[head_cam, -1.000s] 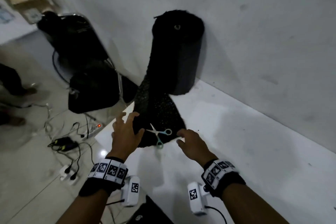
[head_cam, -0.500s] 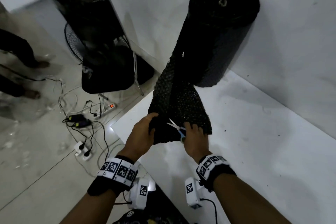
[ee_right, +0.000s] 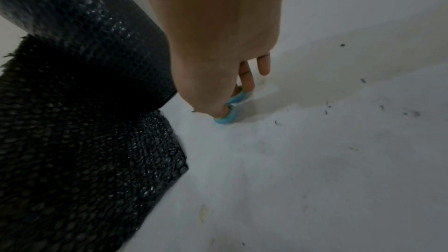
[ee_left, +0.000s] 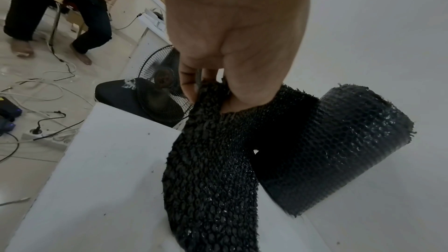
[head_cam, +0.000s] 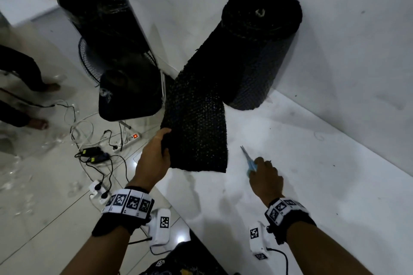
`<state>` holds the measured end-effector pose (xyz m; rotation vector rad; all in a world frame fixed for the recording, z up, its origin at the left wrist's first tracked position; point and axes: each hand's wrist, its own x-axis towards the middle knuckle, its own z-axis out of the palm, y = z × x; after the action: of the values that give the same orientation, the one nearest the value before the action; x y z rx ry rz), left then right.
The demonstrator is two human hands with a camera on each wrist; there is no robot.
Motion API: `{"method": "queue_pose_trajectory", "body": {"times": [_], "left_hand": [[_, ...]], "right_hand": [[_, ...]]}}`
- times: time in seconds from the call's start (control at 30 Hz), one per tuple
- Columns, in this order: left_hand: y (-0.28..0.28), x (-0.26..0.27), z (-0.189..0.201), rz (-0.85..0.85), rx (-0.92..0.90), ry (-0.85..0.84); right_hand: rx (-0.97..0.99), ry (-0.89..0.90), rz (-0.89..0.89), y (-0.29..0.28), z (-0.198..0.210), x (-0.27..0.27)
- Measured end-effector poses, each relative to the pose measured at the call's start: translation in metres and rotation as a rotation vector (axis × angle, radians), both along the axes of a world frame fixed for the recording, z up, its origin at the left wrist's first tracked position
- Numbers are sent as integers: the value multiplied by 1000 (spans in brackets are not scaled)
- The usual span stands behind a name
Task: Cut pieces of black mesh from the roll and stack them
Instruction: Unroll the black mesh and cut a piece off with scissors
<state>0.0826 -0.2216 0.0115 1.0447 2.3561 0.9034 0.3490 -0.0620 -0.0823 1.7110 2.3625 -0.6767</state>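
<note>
A plain indoor workroom, makeshift rather than a home or shop. A white table point(head_cam: 301, 185) stands against a bare white wall point(head_cam: 346, 40); left of the table, a standing fan point(head_cam: 93, 67), a power strip point(head_cam: 131, 137) and loose cables point(head_cam: 78, 127) lie on the tiled floor point(head_cam: 44, 219).

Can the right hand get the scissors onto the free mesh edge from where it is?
Probably yes. The right hand holds the blue-handled scissors just beside the unrolled black mesh strip, with only bare white table between; the left hand grips the far edge.

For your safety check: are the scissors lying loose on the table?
No, the right hand holds the scissors beside the mesh.
</note>
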Motion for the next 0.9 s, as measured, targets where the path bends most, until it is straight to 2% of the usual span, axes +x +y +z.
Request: {"method": "queue_pose_trajectory", "body": {"times": [0.07,0.13,0.27,0.37,0.43,0.53,0.63,0.8,0.9], "left_hand": [[-1,2,9,40,19,-14],[-2,4,18,100,76,-27],[-8,5,32,166,159,-112],[-13,2,35,164,141,-134],[-17,-1,39,172,143,-142],[-28,-6,43,161,167,-170],[-39,-11,50,180,179,-202],[-55,-28,65,259,221,-178],[-56,-39,76,304,104,-84]], "right_hand": [[-5,-57,24,2,5,-5],[-23,-33,49,9,12,-13],[-27,282,186,25,49,-53],[77,580,392,34,93,-104],[140,685,544,37,123,-140],[240,659,753,41,165,-183],[195,534,914,45,186,-210],[107,440,923,54,203,-226],[133,427,904,51,208,-225]]}}
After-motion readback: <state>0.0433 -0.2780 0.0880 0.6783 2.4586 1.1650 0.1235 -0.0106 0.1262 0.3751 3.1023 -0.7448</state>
